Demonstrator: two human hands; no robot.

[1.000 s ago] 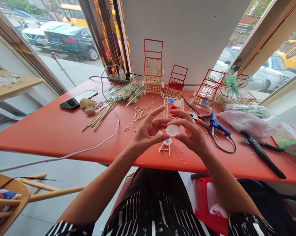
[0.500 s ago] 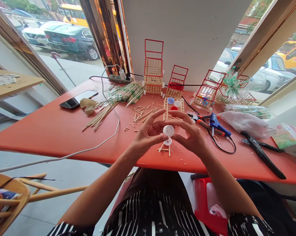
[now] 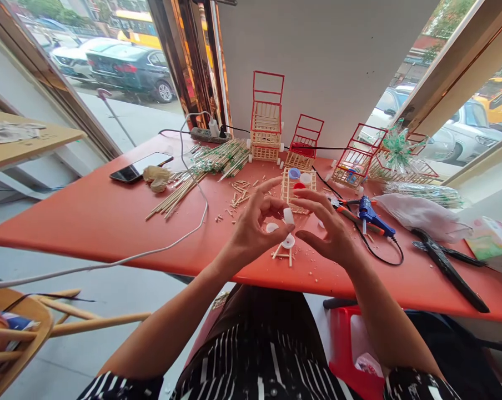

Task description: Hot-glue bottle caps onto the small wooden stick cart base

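Between the thumb and fingers of my left hand (image 3: 261, 219) a white bottle cap (image 3: 288, 216) is held on edge. My right hand (image 3: 328, 225) hovers just to the right of it, fingers apart and holding nothing. Below the held cap, another white cap (image 3: 288, 241) rests by a small frame of short sticks (image 3: 282, 256) near the table's front edge. One more white cap (image 3: 271, 228) shows partly beneath my left hand. Beyond my fingers stands a stick lattice (image 3: 287, 189) with a blue cap (image 3: 294, 173), a white cap (image 3: 305, 178) and a red cap (image 3: 300, 186) on it.
On the red table (image 3: 217, 250), stick bundles (image 3: 217, 158), a phone (image 3: 140, 166) and a white cable (image 3: 171, 244) lie left. Little stick carts (image 3: 267, 125) stand at the back. A blue glue gun (image 3: 371, 214), pliers (image 3: 346, 208) and a black-handled tool (image 3: 451, 269) lie right.
My right hand has let go of the cap and moved slightly right. The cap has turned from facing me to edge-on in my left hand. The view has shifted a little.
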